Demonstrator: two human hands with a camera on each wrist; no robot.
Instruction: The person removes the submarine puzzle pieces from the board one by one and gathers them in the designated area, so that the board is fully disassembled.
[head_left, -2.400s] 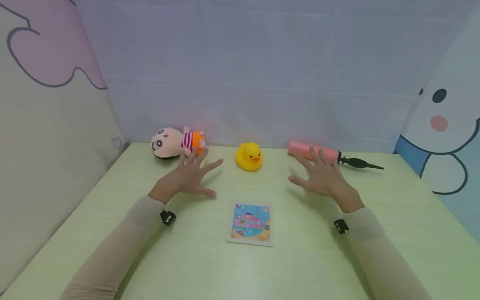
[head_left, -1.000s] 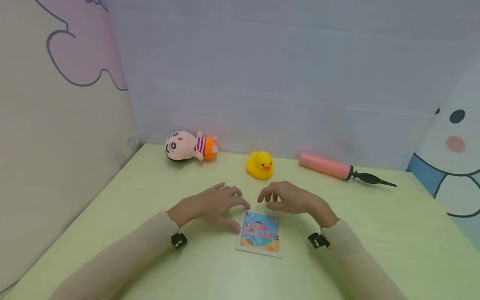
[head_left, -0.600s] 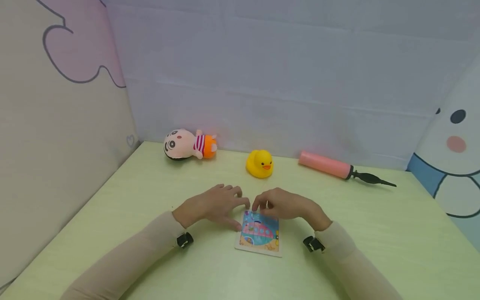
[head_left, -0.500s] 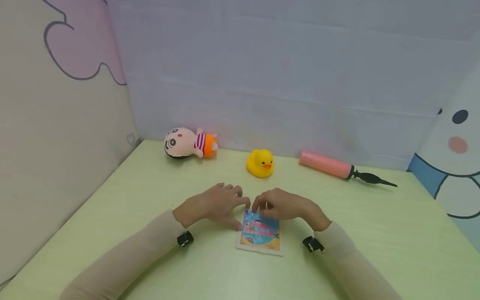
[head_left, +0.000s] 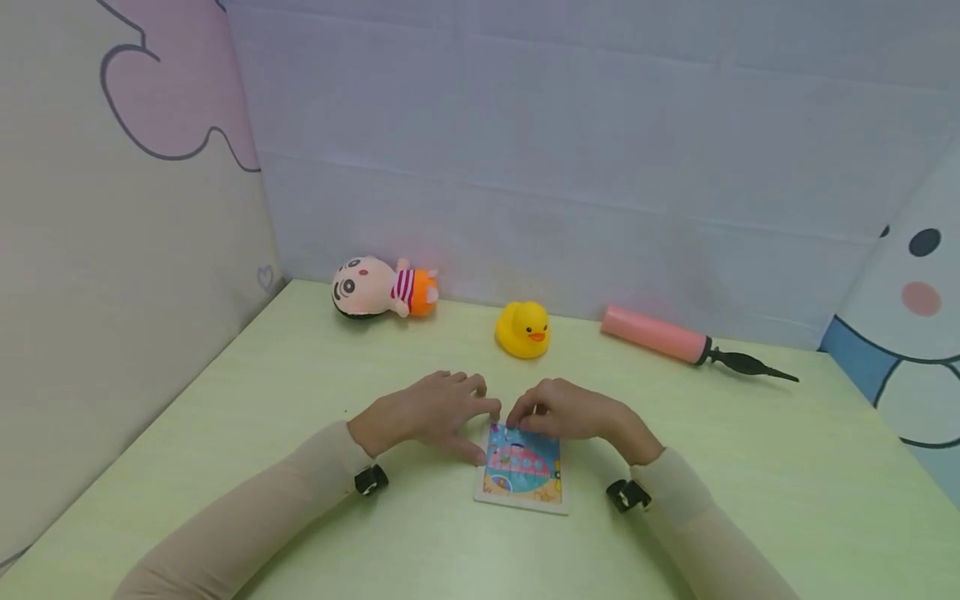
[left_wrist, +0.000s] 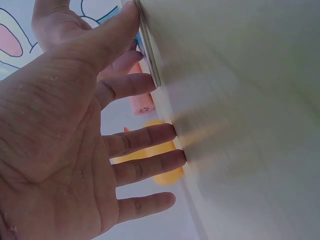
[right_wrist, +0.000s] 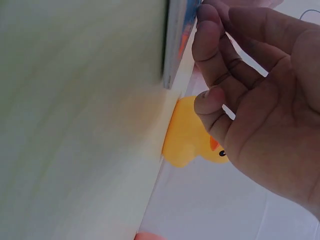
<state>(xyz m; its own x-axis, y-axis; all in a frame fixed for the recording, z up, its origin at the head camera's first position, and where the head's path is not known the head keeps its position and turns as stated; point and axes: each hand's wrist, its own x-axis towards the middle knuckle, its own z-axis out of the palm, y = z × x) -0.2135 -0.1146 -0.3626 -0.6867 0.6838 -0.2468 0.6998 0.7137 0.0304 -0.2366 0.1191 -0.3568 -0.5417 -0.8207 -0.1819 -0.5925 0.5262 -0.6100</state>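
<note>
A small square jigsaw puzzle (head_left: 521, 471), with a pink and teal submarine picture in a pale frame, lies flat on the table. My left hand (head_left: 438, 412) is at its upper left corner, thumb at the left edge and index fingertip by the top corner. The left wrist view shows the other fingers of this hand (left_wrist: 60, 135) spread and nearly straight. Over the puzzle's top edge, my right hand (head_left: 566, 408) has bent fingers, thumb and index tips close together on the picture. In the right wrist view that hand (right_wrist: 270, 100) is curled; I cannot tell whether it pinches a piece.
Behind the hands stands a yellow rubber duck (head_left: 522, 331). A doll (head_left: 386, 287) in a striped top lies at the back left, a pink hand pump (head_left: 660, 335) with a black nozzle at the back right. Walls border the pale green table (head_left: 300, 367).
Both hands came in from beside the doll and pump to the puzzle. The right fingers bent and lowered onto its top edge. Over the last half second the hands hardly moved.
</note>
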